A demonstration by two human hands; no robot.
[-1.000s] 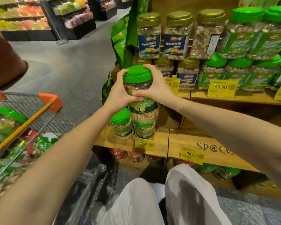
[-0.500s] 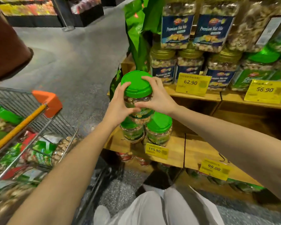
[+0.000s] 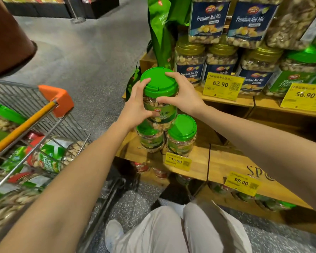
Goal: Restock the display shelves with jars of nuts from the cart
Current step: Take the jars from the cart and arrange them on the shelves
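Note:
I hold a clear jar of mixed nuts [image 3: 160, 99] with a green lid between both hands. My left hand [image 3: 135, 105] grips its left side and my right hand [image 3: 182, 94] its right side and lid edge. The jar rests on or hovers just over two similar green-lidded jars [image 3: 181, 137] standing on the lower wooden shelf [image 3: 199, 161]; contact is hidden. The wire cart [image 3: 44, 115] with an orange handle, at the left, holds more jars and bags of nuts [image 3: 51, 157].
The upper shelf [image 3: 244, 102] carries gold-lidded blue-label jars [image 3: 190, 59] and green-label jars [image 3: 299, 75]. Yellow price tags [image 3: 221, 84] hang on shelf edges. A green bag [image 3: 161, 30] stands at the shelf's left end. Grey floor lies beyond; my knees are below.
The view has tilted down and drawn closer to the shelves. Both hands keep hold of the jar, which stays over the two jars on the lower shelf.

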